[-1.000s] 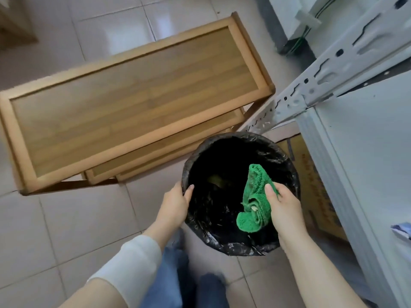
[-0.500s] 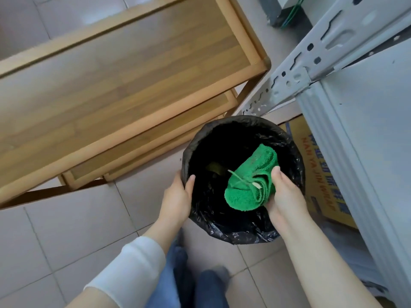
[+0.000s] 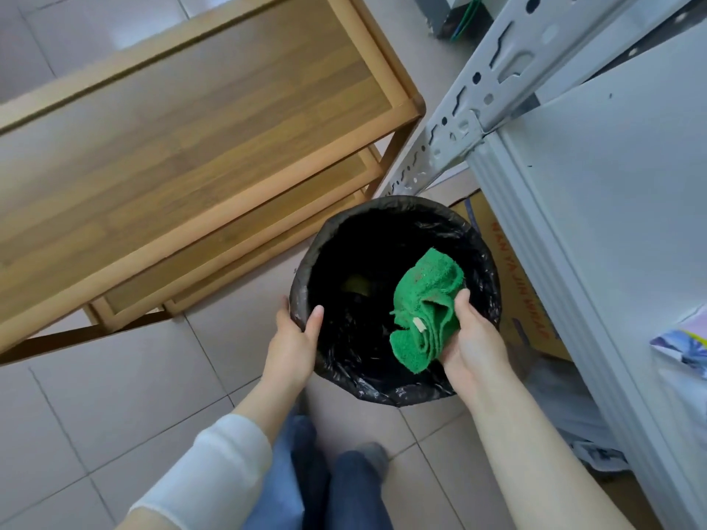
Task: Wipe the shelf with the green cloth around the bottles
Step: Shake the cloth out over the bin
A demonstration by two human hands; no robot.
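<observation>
The right hand (image 3: 474, 338) pinches the bunched green cloth (image 3: 424, 311), thumb on top, directly over the open mouth of the bin (image 3: 386, 203). The left hand (image 3: 292, 342) grips the bin's lined rim. Risk: a slackened pinch would drop the cloth into the waste (retrieving it would foul it). The wooden shelf (image 3: 191, 128) stands just beside the bin. No bottles are visible.

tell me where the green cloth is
In the head view the green cloth sits right of centre, bunched in the right hand over the black-lined bin, whose left rim the left hand holds.
</observation>
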